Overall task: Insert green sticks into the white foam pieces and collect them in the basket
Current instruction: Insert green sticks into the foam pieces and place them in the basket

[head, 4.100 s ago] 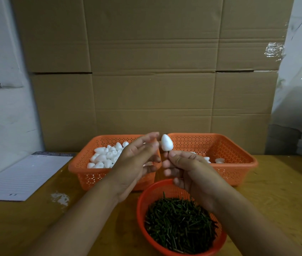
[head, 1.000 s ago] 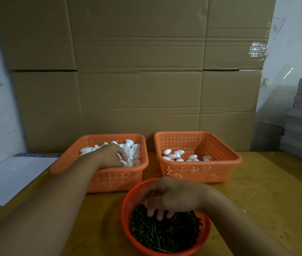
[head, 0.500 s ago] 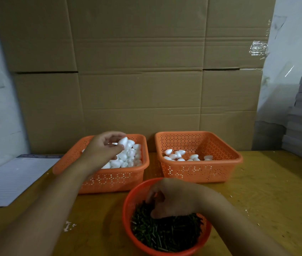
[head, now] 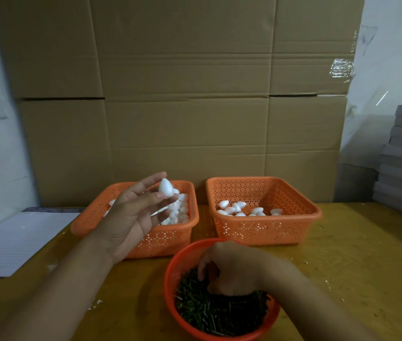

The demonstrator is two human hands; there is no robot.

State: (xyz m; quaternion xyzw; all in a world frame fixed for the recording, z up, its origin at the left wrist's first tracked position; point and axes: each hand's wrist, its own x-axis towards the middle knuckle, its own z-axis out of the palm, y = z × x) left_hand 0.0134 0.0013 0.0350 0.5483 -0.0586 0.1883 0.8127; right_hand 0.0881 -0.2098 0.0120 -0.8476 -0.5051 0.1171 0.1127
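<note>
Head view: left hand (head: 131,217) pinches foam egg (head: 165,188); right hand (head: 232,269) fingers curled among green sticks (head: 219,313); notepad (head: 17,239) writing illegible.

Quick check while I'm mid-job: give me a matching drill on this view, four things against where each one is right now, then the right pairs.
Things:
1. left hand
2. right hand
3. round red bowl
4. notepad

Places:
A. far left on the table
B. nearest the camera, full of green sticks
C. raised, pinching a white foam piece
D. down among the green sticks

Pairs: 1-C, 2-D, 3-B, 4-A
</note>
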